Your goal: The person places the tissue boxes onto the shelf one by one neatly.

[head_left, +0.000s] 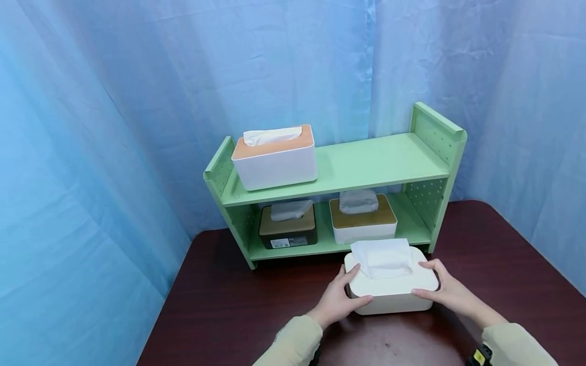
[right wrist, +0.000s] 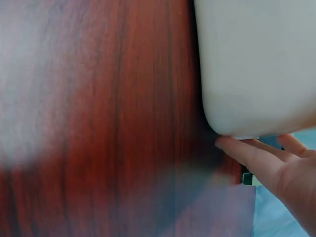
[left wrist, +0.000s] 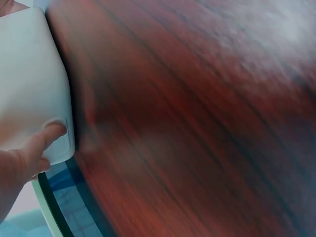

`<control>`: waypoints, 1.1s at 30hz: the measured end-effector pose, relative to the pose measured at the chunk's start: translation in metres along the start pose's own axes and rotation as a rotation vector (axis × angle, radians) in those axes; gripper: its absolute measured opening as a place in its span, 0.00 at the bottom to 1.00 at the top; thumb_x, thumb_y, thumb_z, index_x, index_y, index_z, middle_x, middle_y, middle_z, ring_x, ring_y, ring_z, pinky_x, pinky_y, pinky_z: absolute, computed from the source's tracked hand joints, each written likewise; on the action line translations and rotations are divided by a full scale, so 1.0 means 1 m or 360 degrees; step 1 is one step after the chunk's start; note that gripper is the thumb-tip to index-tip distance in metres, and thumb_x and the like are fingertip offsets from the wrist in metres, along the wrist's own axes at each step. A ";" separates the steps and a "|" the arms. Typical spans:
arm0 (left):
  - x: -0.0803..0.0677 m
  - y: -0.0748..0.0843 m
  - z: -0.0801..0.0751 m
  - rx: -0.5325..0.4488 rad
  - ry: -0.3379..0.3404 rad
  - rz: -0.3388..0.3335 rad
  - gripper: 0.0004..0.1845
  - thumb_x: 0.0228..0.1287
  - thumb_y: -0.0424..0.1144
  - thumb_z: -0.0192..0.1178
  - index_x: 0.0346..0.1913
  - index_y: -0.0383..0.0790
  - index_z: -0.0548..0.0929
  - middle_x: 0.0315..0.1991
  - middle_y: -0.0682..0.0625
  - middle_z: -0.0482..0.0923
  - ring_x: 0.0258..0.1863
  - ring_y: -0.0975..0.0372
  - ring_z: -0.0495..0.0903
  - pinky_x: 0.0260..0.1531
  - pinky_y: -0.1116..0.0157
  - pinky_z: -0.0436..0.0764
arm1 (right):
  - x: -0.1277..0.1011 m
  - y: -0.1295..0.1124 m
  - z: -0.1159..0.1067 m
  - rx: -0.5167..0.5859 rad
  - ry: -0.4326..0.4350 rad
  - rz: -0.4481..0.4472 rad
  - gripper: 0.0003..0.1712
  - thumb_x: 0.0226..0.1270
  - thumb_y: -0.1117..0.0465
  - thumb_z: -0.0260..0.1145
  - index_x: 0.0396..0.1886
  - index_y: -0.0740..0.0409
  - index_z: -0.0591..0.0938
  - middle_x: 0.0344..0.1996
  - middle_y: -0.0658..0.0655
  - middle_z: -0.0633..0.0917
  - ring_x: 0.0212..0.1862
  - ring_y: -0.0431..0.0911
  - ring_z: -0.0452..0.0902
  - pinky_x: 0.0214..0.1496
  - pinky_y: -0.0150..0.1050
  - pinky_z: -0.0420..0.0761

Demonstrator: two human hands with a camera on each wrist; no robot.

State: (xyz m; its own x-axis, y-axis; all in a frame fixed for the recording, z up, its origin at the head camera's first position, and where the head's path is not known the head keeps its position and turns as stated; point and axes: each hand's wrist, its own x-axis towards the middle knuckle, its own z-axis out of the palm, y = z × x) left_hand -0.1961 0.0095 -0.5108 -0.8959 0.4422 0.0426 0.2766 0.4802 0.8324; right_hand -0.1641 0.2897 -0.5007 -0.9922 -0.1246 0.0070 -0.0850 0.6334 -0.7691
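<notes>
In the head view a white tissue box [head_left: 398, 300] with rounded corners sits at the table's middle right, a white tissue [head_left: 384, 256] standing out of its lid. My left hand [head_left: 339, 300] grips its left end, thumb and fingers spread around the corner. On the opposite end, my right hand [head_left: 450, 290] holds it the same way. The left wrist view has a fingertip pressed at a small recess in the box [left wrist: 34, 74]. Fingers [right wrist: 261, 160] curve beneath the box's end in the right wrist view.
Behind the box stands a green two-tier shelf [head_left: 366, 160]. A white tissue box with an orange-brown lid [head_left: 276, 168] is on its upper left. Below are a dark tissue box [head_left: 288, 239] and a white one with a brown lid [head_left: 363, 231]. Blue curtains [head_left: 293, 66] surround the dark wooden table [head_left: 220, 315].
</notes>
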 end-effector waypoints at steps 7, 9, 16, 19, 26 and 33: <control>-0.001 0.000 -0.003 0.0036 0.0012 0.0015 0.41 0.53 0.51 0.69 0.71 0.56 0.63 0.71 0.30 0.51 0.71 0.45 0.56 0.65 0.54 0.65 | 0.006 0.000 -0.003 -0.0003 0.0027 -0.0387 0.50 0.55 0.57 0.72 0.73 0.57 0.54 0.68 0.69 0.57 0.68 0.38 0.50 0.60 0.36 0.60; -0.001 0.000 -0.004 0.0051 0.0010 0.0026 0.41 0.53 0.51 0.69 0.71 0.55 0.63 0.71 0.30 0.51 0.70 0.44 0.56 0.64 0.54 0.65 | 0.007 -0.001 -0.005 -0.0034 0.0003 -0.0450 0.48 0.55 0.58 0.71 0.73 0.52 0.57 0.68 0.70 0.58 0.70 0.38 0.47 0.63 0.38 0.59; -0.001 0.000 -0.006 0.0088 -0.0002 0.0026 0.41 0.54 0.51 0.69 0.71 0.54 0.63 0.71 0.30 0.51 0.70 0.44 0.57 0.64 0.53 0.65 | 0.010 -0.007 -0.009 -0.0074 -0.0101 -0.0380 0.40 0.54 0.55 0.71 0.67 0.55 0.67 0.66 0.76 0.59 0.65 0.77 0.50 0.52 0.72 0.59; -0.002 0.000 -0.006 0.0129 -0.0006 0.0032 0.41 0.54 0.51 0.69 0.71 0.54 0.63 0.71 0.31 0.53 0.70 0.45 0.58 0.64 0.54 0.66 | 0.010 -0.005 -0.008 -0.0087 -0.0099 -0.0353 0.41 0.54 0.55 0.72 0.67 0.57 0.67 0.66 0.74 0.61 0.64 0.73 0.55 0.53 0.69 0.62; -0.002 -0.002 -0.009 0.0150 -0.0024 0.0043 0.41 0.54 0.53 0.68 0.71 0.55 0.63 0.71 0.33 0.53 0.69 0.47 0.59 0.63 0.56 0.67 | 0.009 0.001 -0.004 -0.0121 -0.0014 -0.0357 0.41 0.54 0.54 0.73 0.67 0.56 0.68 0.65 0.66 0.69 0.59 0.26 0.60 0.52 0.41 0.70; -0.005 0.001 -0.015 0.0217 -0.0044 0.0030 0.40 0.55 0.54 0.67 0.70 0.56 0.64 0.72 0.36 0.53 0.69 0.50 0.61 0.63 0.58 0.68 | 0.009 0.005 -0.003 -0.0061 -0.0004 -0.0428 0.43 0.49 0.56 0.76 0.66 0.56 0.69 0.62 0.69 0.71 0.54 0.18 0.58 0.46 0.29 0.70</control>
State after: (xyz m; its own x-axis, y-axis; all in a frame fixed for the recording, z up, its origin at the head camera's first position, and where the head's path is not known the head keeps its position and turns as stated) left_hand -0.1963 -0.0033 -0.5021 -0.8805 0.4723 0.0408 0.3399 0.5691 0.7487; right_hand -0.1732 0.2938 -0.5025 -0.9333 -0.2941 0.2059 -0.3487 0.6057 -0.7152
